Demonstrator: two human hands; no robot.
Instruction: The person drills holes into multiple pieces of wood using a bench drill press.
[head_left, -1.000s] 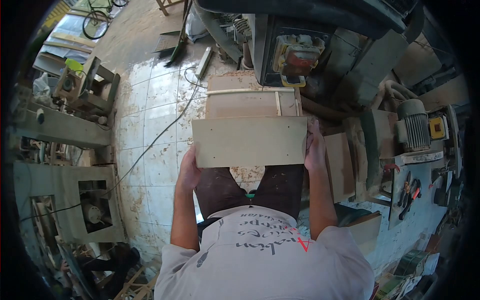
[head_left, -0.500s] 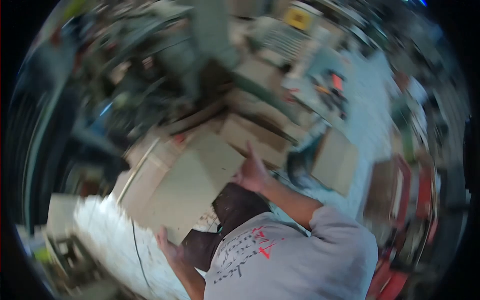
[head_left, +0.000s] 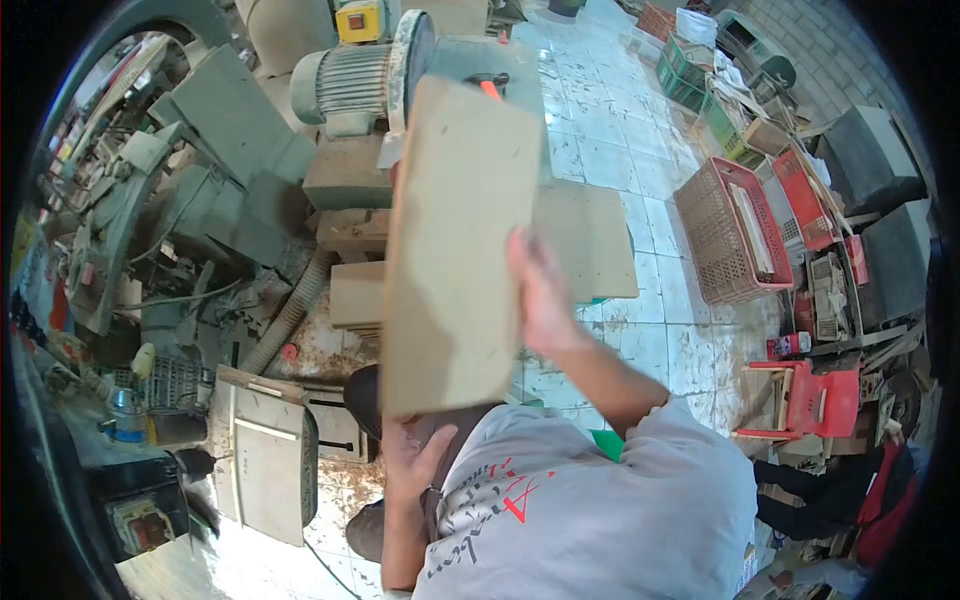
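A flat tan board is held up in front of me, its long side running away from my body. My right hand grips its right edge, fingertips on the side and the rest partly blurred. Under the near end of the board, my left hand supports the lower edge, with its fingers partly hidden. Behind the board on the right lies another tan panel.
A grey motor with a disc stands ahead. A red crate and a red chair are on the right. At the lower left leans a framed panel. Another person is at the lower right.
The view has turned and become sharper. The board now stands raised between my hands; earlier a large tan board lay lower, with my hands spread at its sides.
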